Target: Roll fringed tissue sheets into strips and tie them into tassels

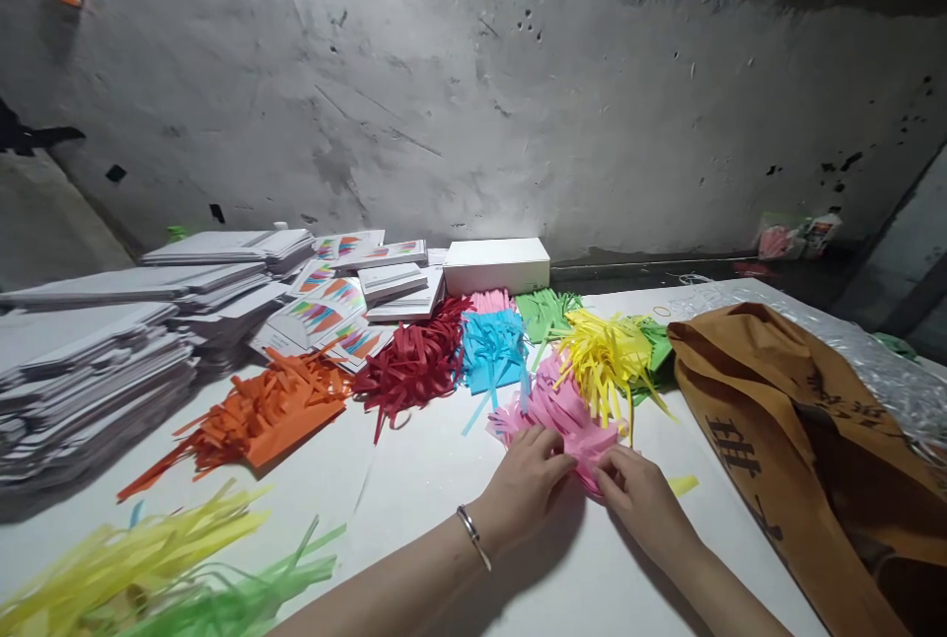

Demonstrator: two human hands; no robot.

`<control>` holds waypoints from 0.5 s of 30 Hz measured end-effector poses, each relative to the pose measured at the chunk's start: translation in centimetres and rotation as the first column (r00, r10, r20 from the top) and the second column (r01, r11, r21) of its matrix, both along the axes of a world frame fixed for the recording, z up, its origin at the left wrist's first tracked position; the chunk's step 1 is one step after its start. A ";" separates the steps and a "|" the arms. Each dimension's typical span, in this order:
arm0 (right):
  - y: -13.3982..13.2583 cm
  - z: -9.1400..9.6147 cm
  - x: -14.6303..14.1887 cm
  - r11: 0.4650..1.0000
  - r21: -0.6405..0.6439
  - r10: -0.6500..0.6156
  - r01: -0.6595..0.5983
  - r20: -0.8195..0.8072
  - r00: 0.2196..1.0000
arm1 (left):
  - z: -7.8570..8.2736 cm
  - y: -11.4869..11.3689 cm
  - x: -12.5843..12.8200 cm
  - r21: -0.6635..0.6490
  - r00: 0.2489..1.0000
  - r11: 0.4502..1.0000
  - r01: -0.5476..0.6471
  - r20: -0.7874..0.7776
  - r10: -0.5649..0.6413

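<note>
A bundle of pink paper fringe (558, 405) lies on the white table, with both my hands at its near edge. My left hand (529, 474), a silver bangle on its wrist, presses on the left part with bent fingers. From the right, my right hand (640, 494) pinches the pink strips between thumb and fingers. Just beyond lie a yellow fringe bundle (611, 356) and a blue one (494, 351). Dark red fringe (418, 361) and orange fringe (281, 405) spread to the left. The undersides of the pink strips are hidden.
Tall stacks of flat white card (96, 390) fill the left side. Printed boxes (332, 312) and a white box (497, 265) stand at the back. Loose yellow strips (140, 553) and green strips (244, 593) lie front left. A brown cloth bag (776, 420) lies right.
</note>
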State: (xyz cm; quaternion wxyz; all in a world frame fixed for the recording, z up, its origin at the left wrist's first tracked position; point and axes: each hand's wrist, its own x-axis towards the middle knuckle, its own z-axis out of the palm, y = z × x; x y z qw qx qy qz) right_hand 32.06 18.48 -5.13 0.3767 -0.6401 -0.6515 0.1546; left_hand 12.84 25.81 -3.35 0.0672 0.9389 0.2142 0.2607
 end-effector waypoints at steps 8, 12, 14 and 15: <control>0.0 -0.3 0.6 0.983 -0.028 -0.183 0.182 -0.264 0.947 | 0.0 0.1 1.1 -0.047 0.993 0.997 -0.062 -0.102 0.057; -0.1 -0.8 1.0 0.964 -0.074 -0.264 0.257 -0.414 0.871 | 0.4 -0.2 1.4 -0.092 0.990 0.989 -0.113 -0.092 0.105; -0.1 -0.8 1.0 0.964 -0.065 -0.258 0.259 -0.480 0.839 | 1.0 -0.3 1.8 -0.126 0.990 0.983 -0.133 -0.069 0.125; -0.1 -0.7 0.9 0.965 -0.054 -0.249 0.258 -0.510 0.823 | 1.2 -0.4 2.1 -0.145 0.990 0.980 -0.139 -0.055 0.132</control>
